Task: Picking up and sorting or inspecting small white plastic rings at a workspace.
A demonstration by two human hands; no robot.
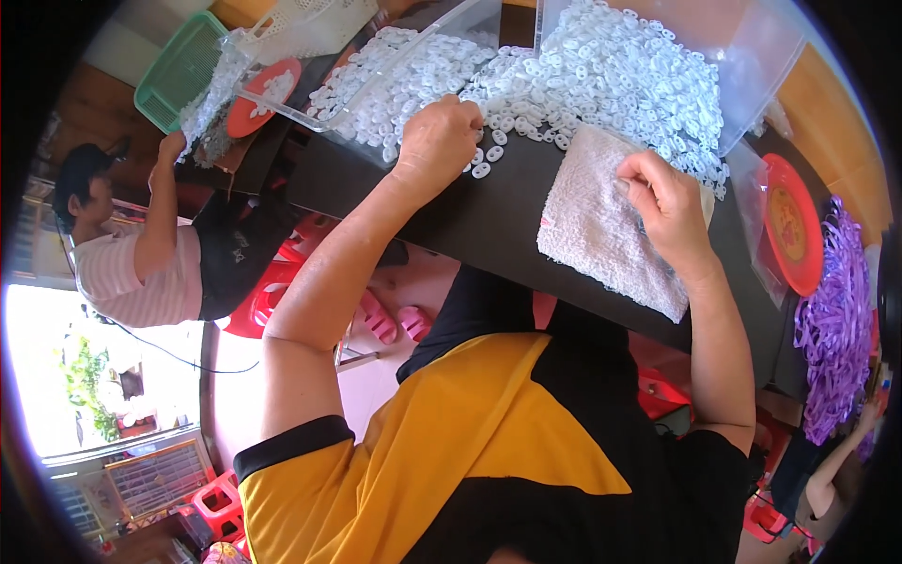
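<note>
Small white oval plastic pieces (601, 66) with holes lie heaped across the dark table and in clear plastic bins. At the front edge of the heap, my left hand (437, 141) has its fingers curled together among a few loose pieces (482, 170). What it holds, if anything, is hidden. My right hand (669, 209) hovers over or rests on a whitish terry towel (592, 202), thumb and forefinger pinched together. Anything between those fingertips is too small to make out. The towel lies flat, with one corner past the table's front edge.
Two clear bins (413, 70) (761, 66) flank the heap. A red round tray (794, 226) and a bundle of purple ribbons (836, 320) are at the right. A person (141, 244) at the left works near a green basket (180, 70) and a red plate (263, 99).
</note>
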